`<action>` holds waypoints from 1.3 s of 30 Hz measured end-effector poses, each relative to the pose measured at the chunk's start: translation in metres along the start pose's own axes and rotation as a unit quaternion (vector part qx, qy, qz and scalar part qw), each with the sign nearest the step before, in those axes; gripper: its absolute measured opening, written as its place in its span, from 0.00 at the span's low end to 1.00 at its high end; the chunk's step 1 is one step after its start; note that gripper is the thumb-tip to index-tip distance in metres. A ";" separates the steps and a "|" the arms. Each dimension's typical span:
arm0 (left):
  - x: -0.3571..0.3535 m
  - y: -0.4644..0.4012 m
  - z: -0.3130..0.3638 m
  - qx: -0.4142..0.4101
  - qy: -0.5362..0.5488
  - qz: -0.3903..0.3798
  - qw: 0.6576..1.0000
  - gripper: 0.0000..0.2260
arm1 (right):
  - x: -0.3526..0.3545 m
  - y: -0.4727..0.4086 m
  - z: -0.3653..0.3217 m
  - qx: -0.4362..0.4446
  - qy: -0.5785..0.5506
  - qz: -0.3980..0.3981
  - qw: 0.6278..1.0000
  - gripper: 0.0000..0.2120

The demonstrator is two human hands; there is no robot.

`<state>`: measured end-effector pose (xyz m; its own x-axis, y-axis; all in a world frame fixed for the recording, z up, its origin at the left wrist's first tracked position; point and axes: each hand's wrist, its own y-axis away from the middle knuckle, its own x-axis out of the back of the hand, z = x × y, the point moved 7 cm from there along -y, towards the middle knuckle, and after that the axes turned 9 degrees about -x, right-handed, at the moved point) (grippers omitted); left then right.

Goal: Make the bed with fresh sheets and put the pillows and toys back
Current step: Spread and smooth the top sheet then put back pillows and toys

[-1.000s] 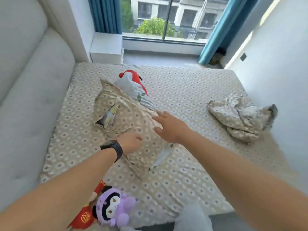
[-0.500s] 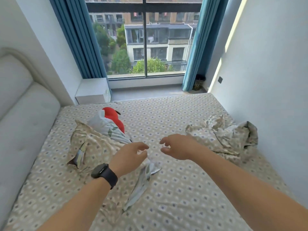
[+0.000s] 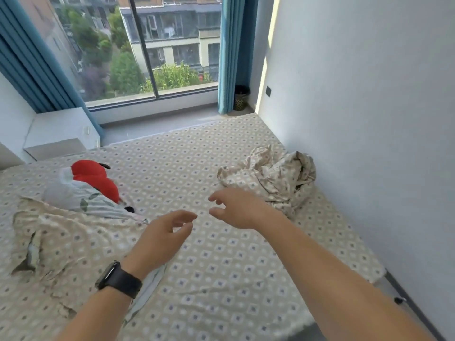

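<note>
Both hands, left (image 3: 162, 238) and right (image 3: 237, 209), now off the cased pillow (image 3: 73, 242), empty and loose; reaching toward the crumpled pillowcase (image 3: 273, 177) next.

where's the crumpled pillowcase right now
In the head view, the crumpled pillowcase lies on the right side of the bed sheet, close to the white wall, just beyond the empty right hand.

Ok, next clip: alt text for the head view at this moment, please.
Two bare hands, left and right, hover empty and loosely curled over a bed's beige diamond-patterned sheet. A pillow in a matching cover and a red plush toy lie left; a crumpled matching cloth lies right by the wall.
</note>
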<state>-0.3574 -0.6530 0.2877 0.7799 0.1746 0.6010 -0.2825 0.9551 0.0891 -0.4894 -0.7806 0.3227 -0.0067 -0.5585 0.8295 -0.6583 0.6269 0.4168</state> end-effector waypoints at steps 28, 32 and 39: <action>-0.288 -0.109 0.221 0.112 0.041 0.100 0.988 0.09 | 0.171 0.024 0.346 0.126 0.057 0.005 0.990 0.21; -0.311 -0.129 0.240 0.085 0.029 0.079 0.993 0.08 | 0.184 0.047 0.377 0.118 0.052 0.017 0.991 0.21; -0.393 -0.142 0.320 0.062 0.084 0.121 0.987 0.08 | 0.191 0.076 0.459 0.129 0.024 0.037 0.991 0.18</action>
<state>-0.8028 -0.9334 0.2925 0.7593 0.4414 0.4781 -0.5304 0.8455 0.0618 -0.8861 -1.0894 0.3423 -0.0308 -0.4856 0.8737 -0.8280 0.5020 0.2499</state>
